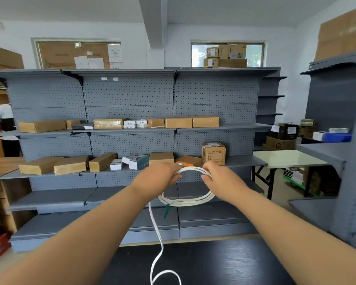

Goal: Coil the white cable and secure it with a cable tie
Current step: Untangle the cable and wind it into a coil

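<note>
Above the near edge of a black table (214, 264), I hold the white cable (190, 201) up in both hands, partly wound into a round coil of several turns. My left hand (158, 177) grips the top of the coil on its left side, fingers curled over the strands. My right hand (220, 179) grips the same top arc just beside it, fingers curled round the bundle, and a short stretch of strands shows between my two hands. The lower half of the coil hangs free below my wrists.

A small green piece (166, 210) dangles from the bottom left of the coil; I cannot tell whether it is a tie or a plug. From that same side the loose tail (156, 225) of the cable drops down and lies in a slack loop on the table at the bottom edge of the view.

Behind the coil stands a grey shelf unit (131, 95) with a pegboard back, its middle shelves lined with flat brown boxes (39, 165) and a few small white ones. One taller printed carton (213, 153) sits on a shelf behind my right hand. To the right is a pale green folding table (286, 158). At the far left a person in a white shirt (2, 114) is partly in view.
</note>
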A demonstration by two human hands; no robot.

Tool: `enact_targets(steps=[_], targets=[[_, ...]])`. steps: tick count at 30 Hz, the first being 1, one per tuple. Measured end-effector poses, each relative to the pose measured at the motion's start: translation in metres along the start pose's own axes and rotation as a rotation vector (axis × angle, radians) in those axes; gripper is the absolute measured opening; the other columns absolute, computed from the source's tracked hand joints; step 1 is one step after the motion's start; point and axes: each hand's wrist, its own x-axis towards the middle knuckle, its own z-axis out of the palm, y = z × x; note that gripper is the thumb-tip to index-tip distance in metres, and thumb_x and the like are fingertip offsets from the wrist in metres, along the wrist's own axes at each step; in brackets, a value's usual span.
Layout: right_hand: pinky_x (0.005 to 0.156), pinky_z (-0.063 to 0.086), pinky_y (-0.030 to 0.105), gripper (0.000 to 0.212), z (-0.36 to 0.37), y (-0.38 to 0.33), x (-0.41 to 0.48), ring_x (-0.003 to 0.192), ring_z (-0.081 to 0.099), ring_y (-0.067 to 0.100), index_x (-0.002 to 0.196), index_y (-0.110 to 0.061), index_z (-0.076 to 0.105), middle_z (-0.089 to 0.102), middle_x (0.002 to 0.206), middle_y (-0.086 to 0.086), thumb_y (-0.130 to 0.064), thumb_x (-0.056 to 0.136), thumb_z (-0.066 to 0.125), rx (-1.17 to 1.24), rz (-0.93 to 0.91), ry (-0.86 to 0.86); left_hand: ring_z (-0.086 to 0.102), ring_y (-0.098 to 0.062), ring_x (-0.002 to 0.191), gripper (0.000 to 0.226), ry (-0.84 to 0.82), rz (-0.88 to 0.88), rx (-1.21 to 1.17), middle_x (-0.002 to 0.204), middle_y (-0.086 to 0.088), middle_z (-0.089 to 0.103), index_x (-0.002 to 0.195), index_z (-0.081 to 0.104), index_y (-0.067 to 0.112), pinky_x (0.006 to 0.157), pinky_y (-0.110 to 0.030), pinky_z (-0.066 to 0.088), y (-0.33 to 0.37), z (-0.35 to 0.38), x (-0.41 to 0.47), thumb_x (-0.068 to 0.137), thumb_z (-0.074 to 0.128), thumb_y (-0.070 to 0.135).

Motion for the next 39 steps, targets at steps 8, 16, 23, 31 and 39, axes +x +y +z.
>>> enact_targets(steps=[8, 16, 23, 31, 39], targets=[[0.057, 0.035, 0.035, 0.028, 0.004, -0.013, 0.003, 0.073, 0.051, 0.025, 0.113, -0.011, 0.044, 0.059, 0.089, 0.01, -0.03, 0.103, 0.027, -0.311, -0.165, -0.072, 0.052, -0.019, 0.076, 0.02, -0.033, 0.006, -0.16, 0.086, -0.004, 0.06, 0.098, 0.057, 0.016, 0.063, -0.03, 0.038, -0.01, 0.002, -0.004, 0.095, 0.048, 0.034], [0.061, 0.038, 0.036, 0.024, -0.007, -0.004, 0.006, 0.068, 0.05, 0.02, 0.103, -0.014, 0.046, 0.051, 0.077, 0.004, -0.029, 0.102, 0.028, -0.129, -0.045, -0.141, 0.053, -0.01, 0.069, 0.022, -0.066, -0.206, -0.789, 0.075, 0.006, 0.06, 0.091, 0.059, 0.019, 0.075, -0.03, 0.046, -0.017, 0.023, -0.022, 0.096, 0.045, 0.035], [0.063, 0.034, 0.032, 0.022, -0.023, 0.005, 0.001, 0.067, 0.043, 0.018, 0.088, -0.012, 0.045, 0.052, 0.084, 0.01, -0.025, 0.101, 0.033, 0.145, 0.061, -0.148, 0.063, -0.018, 0.085, 0.056, 0.005, -0.426, -1.27, 0.08, 0.0, 0.071, 0.1, 0.066, 0.016, 0.086, -0.033, 0.048, -0.002, 0.04, -0.033, 0.092, 0.027, 0.056], [0.056, 0.034, 0.028, 0.027, -0.027, 0.019, -0.005, 0.059, 0.043, 0.012, 0.099, -0.008, 0.053, 0.06, 0.087, 0.01, -0.024, 0.102, 0.031, 0.293, 0.12, -0.068, 0.062, -0.019, 0.097, 0.03, 0.151, -0.34, -1.22, 0.104, -0.007, 0.065, 0.103, 0.051, 0.035, 0.087, -0.028, 0.053, 0.027, 0.045, -0.03, 0.08, 0.07, 0.031], [0.068, 0.045, 0.035, 0.024, -0.028, 0.031, -0.017, 0.08, 0.059, 0.024, 0.101, -0.009, 0.051, 0.064, 0.094, 0.01, -0.028, 0.1, 0.036, 0.103, 0.034, -0.038, 0.066, -0.024, 0.075, 0.015, 0.297, -0.397, -0.814, 0.081, -0.005, 0.068, 0.089, 0.049, 0.019, 0.07, -0.032, 0.056, 0.044, 0.031, -0.012, 0.098, 0.043, 0.029]])
